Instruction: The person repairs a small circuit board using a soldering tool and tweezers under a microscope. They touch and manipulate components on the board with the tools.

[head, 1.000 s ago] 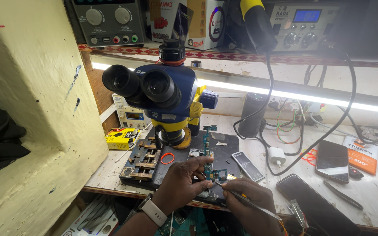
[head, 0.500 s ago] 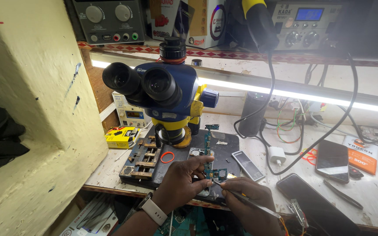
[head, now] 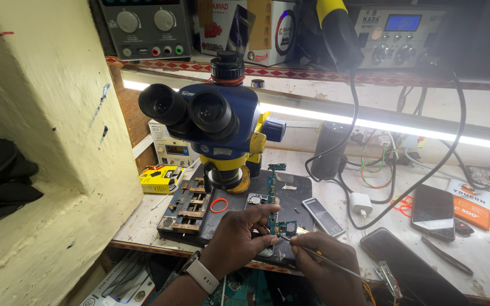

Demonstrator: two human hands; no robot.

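A small green circuit board [head: 282, 228] is pinched between thumb and fingers of the left hand [head: 239, 238], just above the dark work mat [head: 296, 190]. A thin metal tool [head: 324, 262] is gripped by the closed right hand [head: 324, 266], its tip touching the board's lower edge. Behind, the blue and yellow microscope [head: 222, 124] is seen, with a phone [head: 433, 205] lying well apart to the right.

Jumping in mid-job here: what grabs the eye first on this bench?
The big blue and yellow stereo microscope dominates the centre, standing at the back of a dark work mat. Just in front of it, the left hand steadies a small green circuit board while the right hand brings a thin metal tool to its edge. A bright light strip runs under the shelf behind.
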